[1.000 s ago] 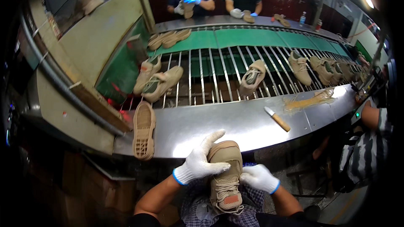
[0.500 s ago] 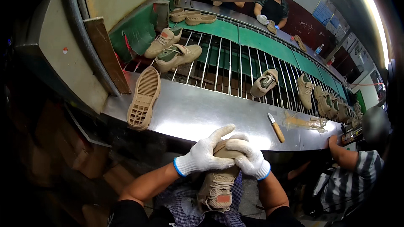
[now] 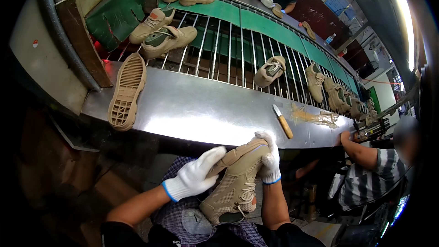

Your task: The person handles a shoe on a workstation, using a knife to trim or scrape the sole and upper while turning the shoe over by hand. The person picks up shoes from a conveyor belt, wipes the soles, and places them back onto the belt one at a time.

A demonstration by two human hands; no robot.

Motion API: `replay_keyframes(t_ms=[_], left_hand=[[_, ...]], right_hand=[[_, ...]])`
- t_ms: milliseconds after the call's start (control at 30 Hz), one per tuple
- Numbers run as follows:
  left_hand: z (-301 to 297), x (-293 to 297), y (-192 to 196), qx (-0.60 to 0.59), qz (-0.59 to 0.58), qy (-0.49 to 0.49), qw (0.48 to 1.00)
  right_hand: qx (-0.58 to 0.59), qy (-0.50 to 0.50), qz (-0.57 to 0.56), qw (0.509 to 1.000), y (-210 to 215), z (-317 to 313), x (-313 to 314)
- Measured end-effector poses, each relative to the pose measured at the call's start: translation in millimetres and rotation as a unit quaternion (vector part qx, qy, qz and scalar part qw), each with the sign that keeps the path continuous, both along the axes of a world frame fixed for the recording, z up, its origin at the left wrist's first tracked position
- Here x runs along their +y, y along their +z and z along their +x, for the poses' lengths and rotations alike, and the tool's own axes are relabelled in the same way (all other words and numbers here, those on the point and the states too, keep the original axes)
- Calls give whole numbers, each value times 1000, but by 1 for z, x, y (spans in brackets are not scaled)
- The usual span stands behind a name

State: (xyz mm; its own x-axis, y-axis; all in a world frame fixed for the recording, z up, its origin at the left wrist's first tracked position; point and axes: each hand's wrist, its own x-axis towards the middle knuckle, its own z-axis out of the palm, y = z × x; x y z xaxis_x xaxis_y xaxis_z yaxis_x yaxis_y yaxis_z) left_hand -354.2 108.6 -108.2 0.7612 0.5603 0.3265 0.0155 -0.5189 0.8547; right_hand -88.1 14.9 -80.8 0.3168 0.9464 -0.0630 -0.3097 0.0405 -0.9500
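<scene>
Both gloved hands hold a tan mesh shoe (image 3: 235, 185) over the person's lap, just below the steel surface (image 3: 196, 110). The left hand (image 3: 194, 176) lies along the sole with fingers nearly flat; the right hand (image 3: 270, 160) curls round what seems to be the toe. A wooden-handled knife (image 3: 283, 121) lies on the surface nearby, and a loose sole (image 3: 126, 91) further left

Both hands gloved: white knit cotton gloves w/ blue-trimmed cuffs. Left hand (image 3: 194, 177) glove looks a bit grey at the fingertips; right hand (image 3: 270, 160) glove same type, cuff edge blue too. Forearms bare below the cuffs, no sleeves visible. Lap behind the hands: blue/purple checked fabric, prob. apron or shirt; dark clothing further back.
</scene>
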Motion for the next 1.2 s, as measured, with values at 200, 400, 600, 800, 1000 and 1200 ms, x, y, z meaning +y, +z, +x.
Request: replay_keyframes(t_ms=[200,400,600,800,1000,1200], left_hand=[[20,62,13,-88,-410,-179,890],[2,30,49,-32,-213,-158,964],[5,24,49,-49,-146,-141,978],[9,21,65,10,-75,-144,987],[7,-10,57,-51,-56,-111,991],[-17,29,80,-48,16,-35,998]], right_hand=[[-21,36,43,998,4,-6,6],[-109,119,40,986,19,16,4],[-294,196,-13,935,43,36,12],[-283,252,-23,925,52,49,14],[-238,142,13,961,53,29,4],[197,-8,-42,979,-7,-56,39]])
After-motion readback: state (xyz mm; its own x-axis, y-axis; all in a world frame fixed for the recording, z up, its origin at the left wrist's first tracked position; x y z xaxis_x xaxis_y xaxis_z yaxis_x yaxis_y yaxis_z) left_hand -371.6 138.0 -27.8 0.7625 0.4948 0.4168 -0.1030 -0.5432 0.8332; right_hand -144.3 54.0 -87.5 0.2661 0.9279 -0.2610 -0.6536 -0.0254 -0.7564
